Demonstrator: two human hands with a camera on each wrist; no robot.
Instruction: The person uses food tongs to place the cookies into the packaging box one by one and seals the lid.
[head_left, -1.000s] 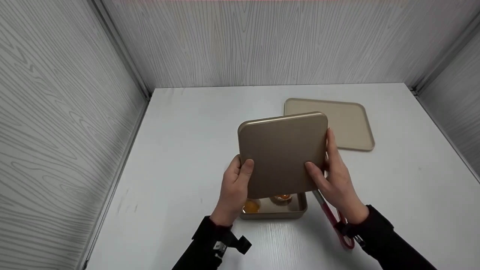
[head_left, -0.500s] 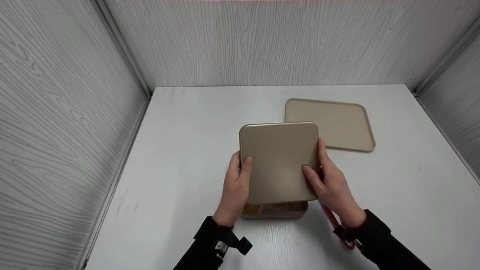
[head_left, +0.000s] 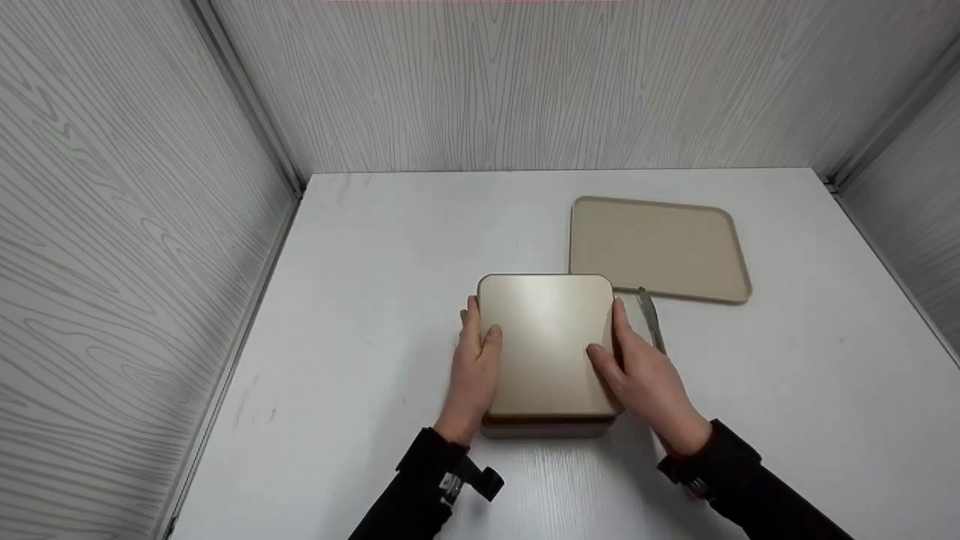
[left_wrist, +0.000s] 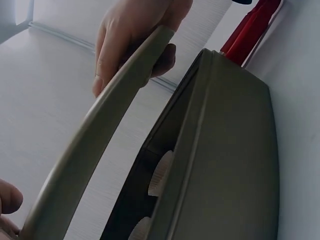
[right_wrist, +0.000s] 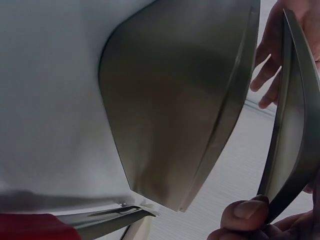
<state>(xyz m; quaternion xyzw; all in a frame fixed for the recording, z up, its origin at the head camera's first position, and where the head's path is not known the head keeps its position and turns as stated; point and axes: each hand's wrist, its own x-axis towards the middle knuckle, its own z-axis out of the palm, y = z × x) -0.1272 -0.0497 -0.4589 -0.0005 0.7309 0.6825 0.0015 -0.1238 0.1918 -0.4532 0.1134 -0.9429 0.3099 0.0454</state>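
A gold-coloured square lid is held between both hands, top face up, over a matching box. My left hand grips its left edge, thumb on the top face. On the opposite edge, my right hand holds it the same way. Both wrist views show the lid apart from the box rim, with a gap between them. Inside the box, pale pleated cups show in part; their contents are hidden.
Tongs with metal arms and red handles lie right of the box, partly under my right hand. A flat beige tray rests at the back right of the white table. Grey wood-grain walls enclose the table.
Both hands have lowered the lid toward the box and levelled it from a tilt. It now hides the tarts seen earlier in the head view. More of the tongs' metal end shows.
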